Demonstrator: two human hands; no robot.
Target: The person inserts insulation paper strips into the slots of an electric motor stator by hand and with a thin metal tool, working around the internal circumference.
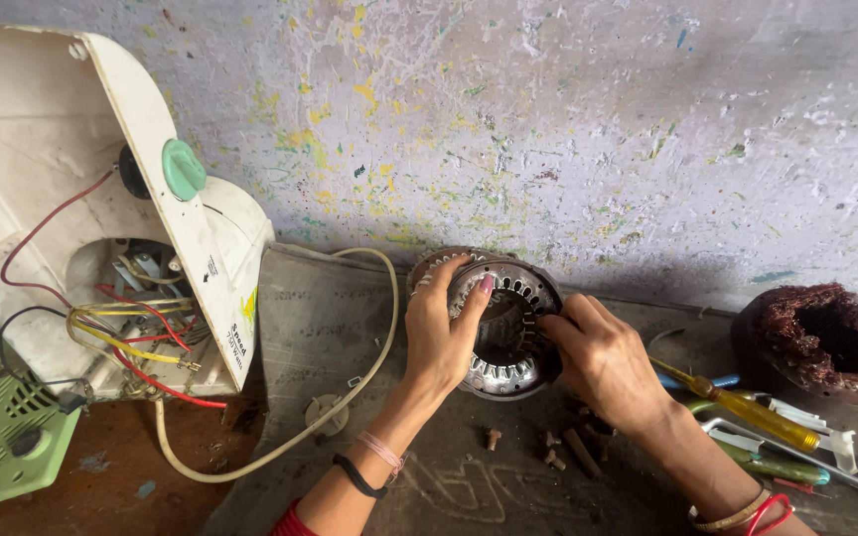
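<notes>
Left hand (441, 333) fingers wrapped on stator core (504, 328) rim | right hand (603, 359) fingers pinching right edge | keep core steady, slots facing up.

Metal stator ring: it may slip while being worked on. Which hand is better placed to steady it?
Probably left: the left hand already spans the stator ring, while the right hand only pinches its right edge.

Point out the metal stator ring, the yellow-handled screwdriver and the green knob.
metal stator ring (508, 372), head view, lower toothed rim.
yellow-handled screwdriver (762, 419), head view, middle of its handle.
green knob (184, 170), head view, centre of its face.
</notes>
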